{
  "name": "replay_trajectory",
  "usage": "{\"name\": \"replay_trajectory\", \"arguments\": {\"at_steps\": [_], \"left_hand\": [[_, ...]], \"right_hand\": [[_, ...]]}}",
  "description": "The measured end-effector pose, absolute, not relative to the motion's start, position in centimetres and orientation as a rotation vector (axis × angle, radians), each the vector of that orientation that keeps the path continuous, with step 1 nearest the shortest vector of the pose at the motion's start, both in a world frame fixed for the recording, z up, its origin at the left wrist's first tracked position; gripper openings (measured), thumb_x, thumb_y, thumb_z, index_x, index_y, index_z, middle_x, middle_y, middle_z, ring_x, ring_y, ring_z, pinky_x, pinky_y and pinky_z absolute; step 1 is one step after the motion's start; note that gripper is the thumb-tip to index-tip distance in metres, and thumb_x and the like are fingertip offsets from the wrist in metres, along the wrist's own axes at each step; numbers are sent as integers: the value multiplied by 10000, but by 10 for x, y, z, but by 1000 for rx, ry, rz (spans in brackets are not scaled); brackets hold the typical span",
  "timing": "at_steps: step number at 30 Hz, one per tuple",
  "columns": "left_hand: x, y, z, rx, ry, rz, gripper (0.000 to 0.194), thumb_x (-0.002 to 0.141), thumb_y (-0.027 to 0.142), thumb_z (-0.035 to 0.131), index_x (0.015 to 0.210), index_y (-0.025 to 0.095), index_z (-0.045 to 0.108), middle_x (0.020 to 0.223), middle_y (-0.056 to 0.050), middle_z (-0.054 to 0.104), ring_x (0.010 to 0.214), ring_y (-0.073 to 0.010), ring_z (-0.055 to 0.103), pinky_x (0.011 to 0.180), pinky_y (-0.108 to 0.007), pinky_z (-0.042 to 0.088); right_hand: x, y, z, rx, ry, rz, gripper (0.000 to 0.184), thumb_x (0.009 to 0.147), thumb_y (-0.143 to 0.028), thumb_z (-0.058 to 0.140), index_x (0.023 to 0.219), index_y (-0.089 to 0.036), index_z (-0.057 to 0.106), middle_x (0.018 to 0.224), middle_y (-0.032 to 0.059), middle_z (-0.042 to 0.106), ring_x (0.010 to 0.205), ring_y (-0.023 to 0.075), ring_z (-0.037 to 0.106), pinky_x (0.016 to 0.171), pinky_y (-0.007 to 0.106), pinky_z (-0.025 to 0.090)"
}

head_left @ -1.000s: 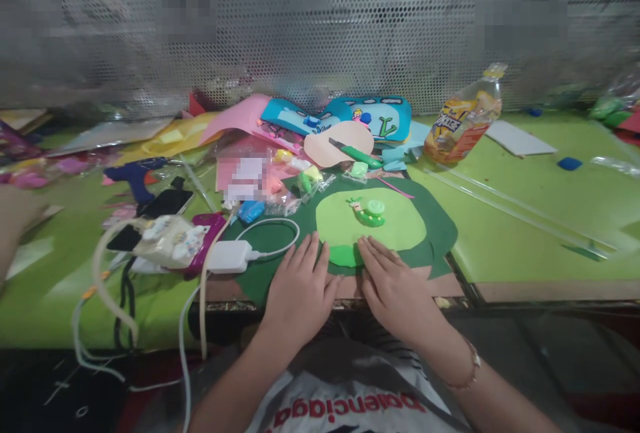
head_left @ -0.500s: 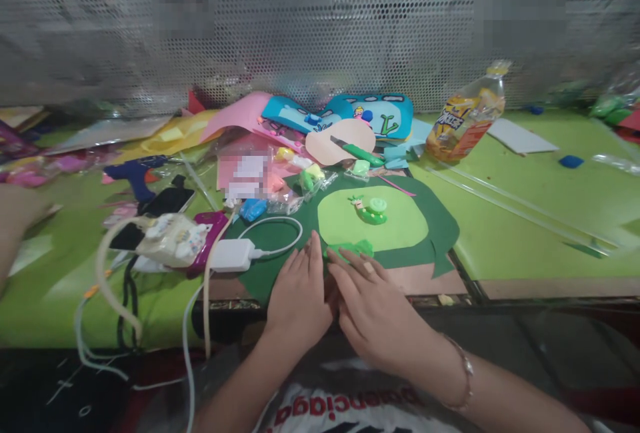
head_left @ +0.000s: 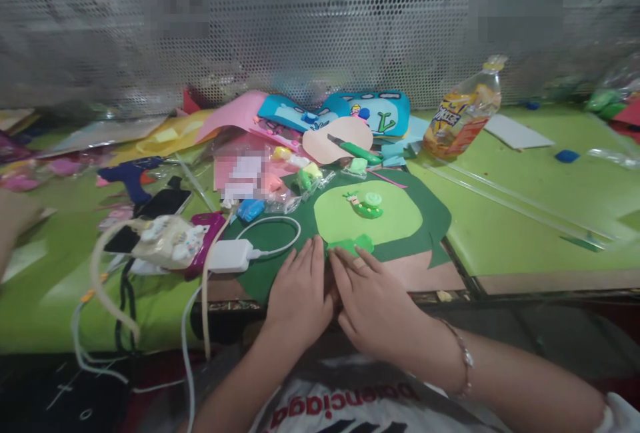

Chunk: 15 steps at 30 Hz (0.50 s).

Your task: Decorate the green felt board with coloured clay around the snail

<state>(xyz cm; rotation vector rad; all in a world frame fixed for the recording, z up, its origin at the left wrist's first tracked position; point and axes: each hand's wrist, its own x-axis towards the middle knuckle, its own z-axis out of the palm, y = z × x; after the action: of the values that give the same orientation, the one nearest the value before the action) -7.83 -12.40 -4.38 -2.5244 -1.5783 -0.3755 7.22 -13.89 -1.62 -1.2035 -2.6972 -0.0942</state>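
Note:
My left hand (head_left: 301, 286) lies on the near edge of the dark green paper (head_left: 435, 210), fingers stretched out together. Beside it rests my right hand (head_left: 373, 296), palm down with fingers extended; the thumbs almost meet. Just past my right fingertips is a flat, bright green piece (head_left: 359, 244), perhaps clay, partly covered by those fingers. What may lie beneath my palms is hidden. A small green clay snail (head_left: 369, 205) sits on the light green paper oval (head_left: 335, 210) in front of my hands.
Left of my hands are a white charger (head_left: 230, 255), cables, a phone (head_left: 167, 203) and a blue glue gun (head_left: 131, 176). A green cutter (head_left: 357, 151) and bagged clay lie behind. A bottle (head_left: 465, 113) stands back right. Another person's hand (head_left: 15, 220) is at far left.
The view has shifted slightly. My right fingers have drawn back a little, showing more of the bright green piece. My left hand has barely moved.

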Motion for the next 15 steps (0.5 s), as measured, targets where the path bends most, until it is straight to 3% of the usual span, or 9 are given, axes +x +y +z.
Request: {"name": "replay_trajectory", "arguments": {"at_steps": [15], "left_hand": [[-76, -126, -47, -2474, -1568, -417, 548, 905, 332, 371, 1318, -27, 401, 1293, -224, 542, 1198, -290, 530, 985, -422, 433]], "right_hand": [[91, -141, -15, -1201, -2735, -289, 505, 811, -211, 439, 1210, 76, 553, 1264, 276, 544, 1205, 360, 481, 1045, 469, 369]]}}
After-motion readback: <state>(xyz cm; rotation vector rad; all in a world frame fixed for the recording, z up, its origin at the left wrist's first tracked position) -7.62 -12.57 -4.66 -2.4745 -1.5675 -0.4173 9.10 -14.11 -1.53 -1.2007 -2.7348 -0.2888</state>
